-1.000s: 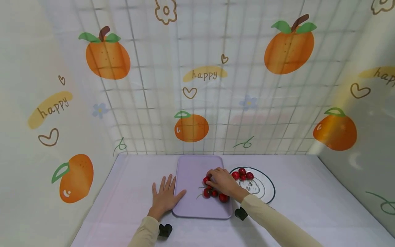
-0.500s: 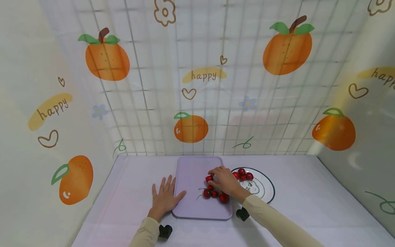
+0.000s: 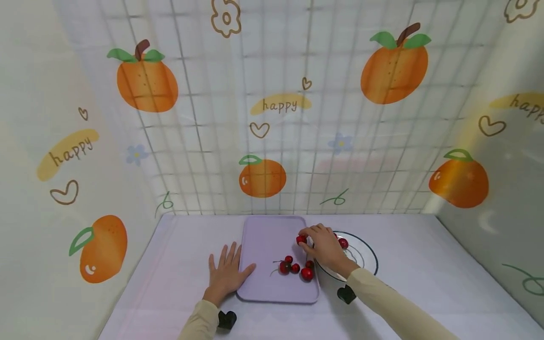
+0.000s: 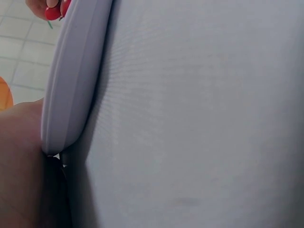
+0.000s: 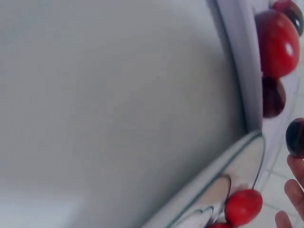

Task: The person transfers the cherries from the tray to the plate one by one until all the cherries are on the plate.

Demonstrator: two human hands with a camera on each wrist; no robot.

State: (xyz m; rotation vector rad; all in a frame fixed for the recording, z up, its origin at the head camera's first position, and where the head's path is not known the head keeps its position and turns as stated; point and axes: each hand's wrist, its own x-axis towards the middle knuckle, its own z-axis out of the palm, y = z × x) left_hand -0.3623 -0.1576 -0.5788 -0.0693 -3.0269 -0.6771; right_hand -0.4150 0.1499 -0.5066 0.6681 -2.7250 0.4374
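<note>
My right hand (image 3: 326,246) pinches a red cherry (image 3: 301,239) above the right edge of a lilac tray (image 3: 265,288), its forearm crossing in front of a white plate (image 3: 370,255). In the right wrist view the pinched cherry (image 5: 295,137) shows dark at the fingertips. Several cherries (image 3: 284,267) lie on the tray's right part, some with stems. On the plate, more cherries (image 3: 343,243) are partly hidden behind the hand. My left hand (image 3: 226,274) lies flat with spread fingers on the table, its thumb over the tray's left edge.
The white table (image 3: 408,302) meets a printed curtain (image 3: 204,141) at the back and both sides. Black heart-shaped pieces sit near each wrist, one left (image 3: 227,320) and one right (image 3: 346,294). The plate stands close to the tray's right side.
My right hand has lifted a cherry from the tray's group and carried it right toward the plate, now covering part of the plate's cherries. The left hand has stayed in place.
</note>
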